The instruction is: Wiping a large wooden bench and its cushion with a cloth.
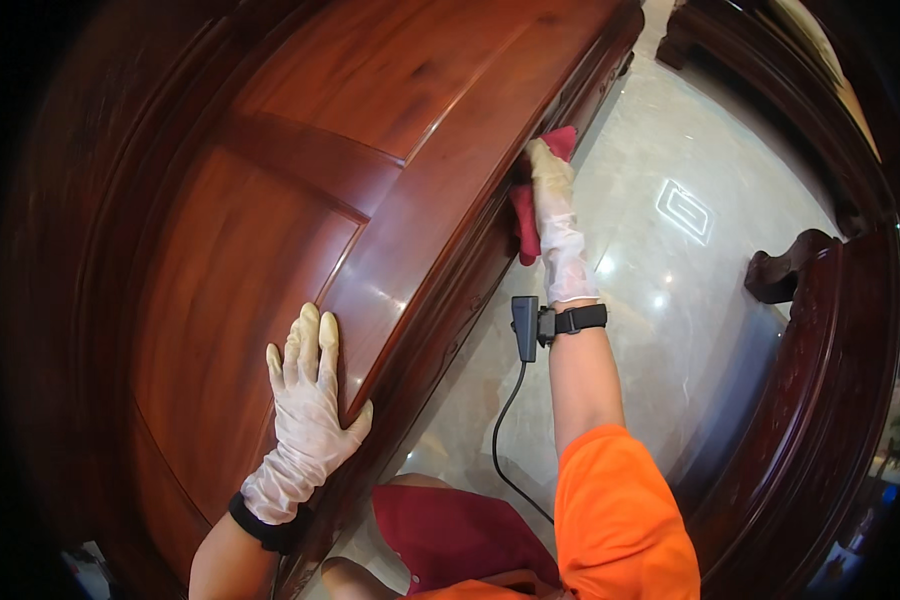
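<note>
My left hand [307, 405], in a pale thin glove, lies flat with fingers spread on the seat of a polished reddish-brown wooden bench [375, 277]. Its thumb reaches over the front edge. Gloved as well, my right hand [551, 169] holds a red cloth [525, 221] against the front side of the bench, below the seat edge. One end of the cloth pokes out past the fingers and another hangs down by the wrist. The right fingertips are hidden behind the cloth and the edge.
A dark wooden furniture piece with a curled foot [787, 262] stands at the right, with another dark wooden piece [765, 82] at the upper right. Between them and the bench runs a glossy tiled floor [645, 225]. A wrist-strapped device [525, 330] trails a cable [499, 442].
</note>
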The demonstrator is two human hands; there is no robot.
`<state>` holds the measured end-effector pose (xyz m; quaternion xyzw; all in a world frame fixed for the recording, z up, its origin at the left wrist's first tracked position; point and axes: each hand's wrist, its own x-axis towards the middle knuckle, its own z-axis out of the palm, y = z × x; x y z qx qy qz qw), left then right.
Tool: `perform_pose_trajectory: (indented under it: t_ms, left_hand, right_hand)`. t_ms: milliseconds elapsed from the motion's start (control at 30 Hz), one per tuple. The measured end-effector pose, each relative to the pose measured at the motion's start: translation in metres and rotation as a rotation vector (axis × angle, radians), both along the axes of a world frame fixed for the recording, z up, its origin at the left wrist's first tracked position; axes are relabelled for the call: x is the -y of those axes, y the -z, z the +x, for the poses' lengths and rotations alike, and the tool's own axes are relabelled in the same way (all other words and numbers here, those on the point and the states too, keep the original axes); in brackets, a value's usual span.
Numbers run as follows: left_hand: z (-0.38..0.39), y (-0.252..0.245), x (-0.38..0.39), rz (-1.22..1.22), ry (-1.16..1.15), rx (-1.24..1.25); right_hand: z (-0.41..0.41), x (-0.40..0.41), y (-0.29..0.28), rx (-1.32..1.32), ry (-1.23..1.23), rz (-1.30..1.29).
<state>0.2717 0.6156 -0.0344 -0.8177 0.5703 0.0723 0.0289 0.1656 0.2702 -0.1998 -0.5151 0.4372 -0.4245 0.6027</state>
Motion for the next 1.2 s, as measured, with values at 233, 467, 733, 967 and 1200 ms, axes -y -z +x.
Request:
perform_pose_trajectory:
  t_ms: [233, 467, 733, 967, 1200]
  left_hand:
    - [-0.009, 0.000, -0.001, 0.005, -0.012, 0.047]
    - [-0.007, 0.003, -0.002, -0.044, 0.005, 0.013]
    - [-0.006, 0.005, -0.007, -0.030, -0.011, 0.059]
    - [-0.007, 0.007, -0.007, -0.052, -0.002, 0.057]
    - [-0.006, 0.008, -0.002, -0.053, 0.012, 0.016]
  right_hand:
    - [0.021, 0.007, 0.030, 0.153, 0.398, -0.071]
    - [0.017, 0.043, 0.010, -0.129, 0.377, -0.069]
    - [0.045, -0.020, 0.006, 0.160, 0.421, -0.191]
    - [0.034, -0.024, 0.012, -0.072, 0.463, -0.195]
    - [0.018, 0.022, -0.013, -0.026, 0.392, 0.083]
